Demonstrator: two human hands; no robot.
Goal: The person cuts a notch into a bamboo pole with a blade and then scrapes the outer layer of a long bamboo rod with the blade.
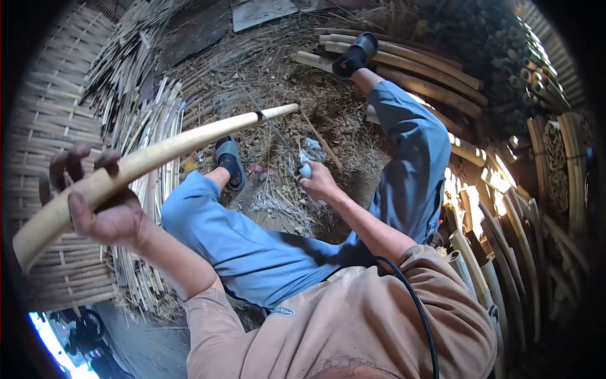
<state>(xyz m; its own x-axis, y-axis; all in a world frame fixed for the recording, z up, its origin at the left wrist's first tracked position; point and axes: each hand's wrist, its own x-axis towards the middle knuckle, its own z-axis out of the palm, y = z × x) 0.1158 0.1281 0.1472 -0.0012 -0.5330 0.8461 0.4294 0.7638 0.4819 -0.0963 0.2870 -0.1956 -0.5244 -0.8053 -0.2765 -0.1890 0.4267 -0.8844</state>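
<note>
Left fingers (76,162) half-curled round bamboo pole (183,143), right fingers (311,183) closed on pale-blue handle (306,170), shirt label (283,311) partly legible, "WHAT"

A bamboo workshop, shown by stacked poles (435,82) and bundled split strips (142,54).

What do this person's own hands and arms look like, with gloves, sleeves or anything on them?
The left hand and right hand are ordinary human hands, with no gloves and no ring or watch that I can see. The forearms are bare, below short, loose sleeves of a brownish shirt. A black cable runs down by the right shoulder.
</note>
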